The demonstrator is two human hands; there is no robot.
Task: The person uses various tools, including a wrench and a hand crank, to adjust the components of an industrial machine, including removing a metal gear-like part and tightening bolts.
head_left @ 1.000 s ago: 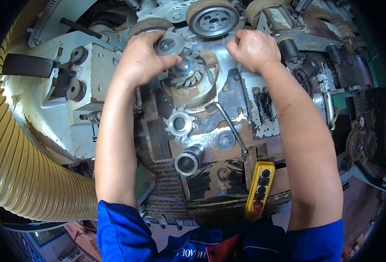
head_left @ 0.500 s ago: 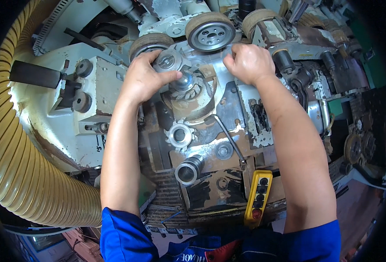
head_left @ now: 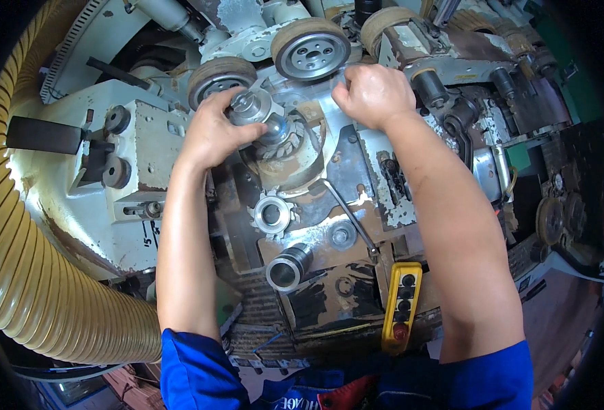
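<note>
1. The left hand [head_left: 213, 130] is closed around a round metal hub [head_left: 253, 107] seated on the spindle of the machine head [head_left: 145, 147]; the fingers [head_left: 237, 99] wrap its rim.
2. The hub is found just above a toothed cutter [head_left: 285, 133], at about 11 o'clock from the picture's centre.
3. The right hand [head_left: 376, 94] is clenched at 1 o'clock, against the bright guard plate [head_left: 329, 113]. Whether anything is held inside the fist cannot be told.
4. The step in hand is judged to be the turning or lifting of the hub on its spindle, with the right hand used as a brace.
5. For the next move, a firm grip on the hub and clearance from the cutter teeth are judged necessary.
6. A loose toothed cutter [head_left: 271, 214] and a steel sleeve [head_left: 287, 268] are laid at 6 o'clock from the hub.
7. A hex key [head_left: 346, 215] lies beside them; a yellow pendant control [head_left: 401, 307] rests lower, at 5 o'clock.
8. A ribbed hose [head_left: 25, 273] curves along 9 o'clock.
</note>
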